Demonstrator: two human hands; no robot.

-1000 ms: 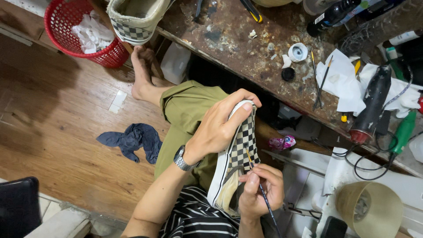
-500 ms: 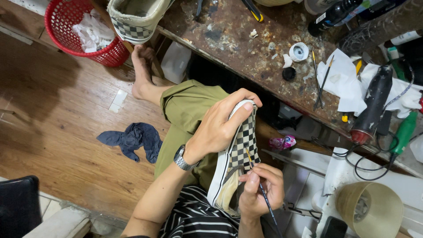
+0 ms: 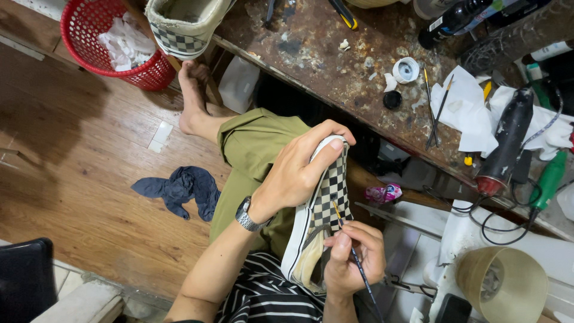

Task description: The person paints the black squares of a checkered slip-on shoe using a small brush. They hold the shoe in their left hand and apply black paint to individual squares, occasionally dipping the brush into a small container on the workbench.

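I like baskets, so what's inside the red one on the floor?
The red basket holds crumpled white paper or cloth piled near the top. Whatever lies beneath that pile is covered, and the basket's upper part is cut off by the picture's edge.

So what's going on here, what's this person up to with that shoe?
A seated person grips a checkered slip-on shoe over their lap with the left hand. The right hand holds a fine brush, its tip touching the shoe's checkered upper. A second checkered shoe sits at the edge of a stained workbench cluttered with tools.
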